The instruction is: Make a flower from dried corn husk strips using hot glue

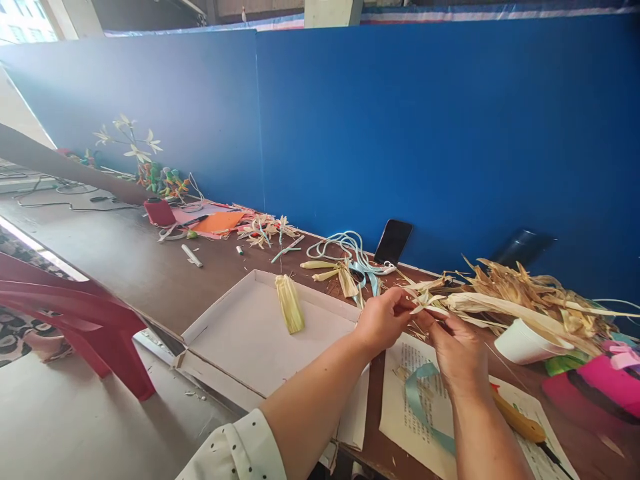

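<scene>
My left hand [383, 323] and my right hand [456, 343] meet over the table, fingers pinched together on a pale corn husk flower [424, 295]. Its narrow petals spread out above my fingertips, while its lower end is hidden by them. Just right of my hands lies a heap of dried corn husks [530, 293], with one long pale strip reaching towards my right fingers. Under my forearms are printed sheets [400, 400] with a light blue ribbon [416, 400] across them. A folded yellow-green husk [289, 305] lies in the shallow white box [235, 360].
A white paper cup [525, 343] lies tipped beside the husks, near a yellow-handled tool [520, 417]. A phone [394, 241] leans against the blue partition [440, 133]. Coiled pale blue cord [345, 247] lies before it. Another person's arm [75, 170] reaches in from the left, above a red chair [75, 320].
</scene>
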Tool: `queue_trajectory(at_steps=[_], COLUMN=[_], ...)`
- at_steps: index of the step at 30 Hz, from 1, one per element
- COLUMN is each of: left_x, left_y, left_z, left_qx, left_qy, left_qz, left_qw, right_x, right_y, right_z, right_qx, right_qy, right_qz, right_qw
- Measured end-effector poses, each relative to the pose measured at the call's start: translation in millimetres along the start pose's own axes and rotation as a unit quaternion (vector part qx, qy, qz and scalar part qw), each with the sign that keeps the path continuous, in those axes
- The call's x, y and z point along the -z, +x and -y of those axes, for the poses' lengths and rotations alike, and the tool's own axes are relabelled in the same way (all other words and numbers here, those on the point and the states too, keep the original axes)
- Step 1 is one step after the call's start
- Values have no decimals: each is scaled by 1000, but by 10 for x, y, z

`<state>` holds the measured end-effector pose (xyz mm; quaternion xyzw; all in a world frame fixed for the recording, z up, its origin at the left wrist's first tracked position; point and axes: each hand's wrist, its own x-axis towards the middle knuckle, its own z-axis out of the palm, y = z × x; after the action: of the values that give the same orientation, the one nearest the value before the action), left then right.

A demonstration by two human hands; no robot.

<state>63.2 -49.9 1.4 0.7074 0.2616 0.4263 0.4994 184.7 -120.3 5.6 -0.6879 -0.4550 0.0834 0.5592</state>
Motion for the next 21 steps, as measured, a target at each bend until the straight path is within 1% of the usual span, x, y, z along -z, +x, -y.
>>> queue_trajectory(at_steps=[2, 4, 5, 7, 8, 10, 12, 14, 17, 19, 21], left_x=[8, 36, 58, 107, 132, 173, 198, 213, 231, 244, 254], left_y=[1, 21, 37, 76, 95, 126, 142, 145, 135, 126, 120], left_z=[14, 43, 59, 84, 88, 76, 38, -15, -90, -116, -113], left_qx=[-19, -20, -8, 54, 75, 101, 130, 159, 182, 192, 197], left_qy=[21, 61, 84, 99, 100, 68, -7, -92, -178, -202, -202], left_qz=[12, -3, -21, -60, -77, -101, -109, -107, -94, -72, -44], left_qw=[1000, 998, 996, 992, 989, 987, 986, 977, 962, 958, 958], right_x=[9, 13, 14, 16, 16, 17, 16, 14, 6, -5, -21], right_y=[-2, -9, -14, -22, -26, -30, -30, -29, -26, -27, -32], right_z=[17, 19, 13, -4, -13, -27, -38, -54, -94, -117, -120], right_qx=[46, 94, 113, 129, 130, 132, 134, 135, 135, 131, 130], right_qy=[-22, -39, -44, -47, -50, -54, -59, -64, -71, -79, -85], right_qz=[-23, -40, -43, -44, -44, -46, -41, -31, -14, 4, 26], right_qw=[998, 994, 992, 989, 989, 989, 988, 988, 988, 988, 988])
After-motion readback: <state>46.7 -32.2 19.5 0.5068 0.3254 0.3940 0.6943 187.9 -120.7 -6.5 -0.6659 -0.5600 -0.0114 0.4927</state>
